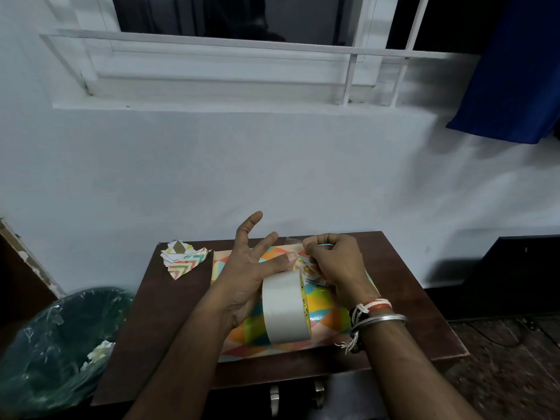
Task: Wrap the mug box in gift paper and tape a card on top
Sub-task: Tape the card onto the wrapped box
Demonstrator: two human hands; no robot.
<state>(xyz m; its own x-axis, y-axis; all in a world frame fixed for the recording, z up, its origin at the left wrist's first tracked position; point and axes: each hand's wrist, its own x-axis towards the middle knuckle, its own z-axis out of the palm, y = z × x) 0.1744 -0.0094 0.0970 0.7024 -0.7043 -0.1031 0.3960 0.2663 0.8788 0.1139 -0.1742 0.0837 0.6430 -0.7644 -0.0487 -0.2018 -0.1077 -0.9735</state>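
Observation:
A box wrapped in bright geometric gift paper (242, 344) lies flat on a small brown table (163, 328). Just above it my left hand (248, 274) holds a wide roll of clear tape (286, 307). The thumb lies on the roll's top edge, and two fingers point straight up and away. My right hand (336, 262), fingers curled, pinches the free end of the tape (292, 239) just beyond the roll. Between the hands a small patch with gold dots (303, 263) shows on the box; I cannot tell whether it is a card.
Crumpled scraps of patterned paper (185, 259) lie at the table's far left corner. A lined waste bin (57, 344) holding paper scraps stands left of the table. A white wall rises right behind the table, and a dark cabinet (515, 274) stands to the right.

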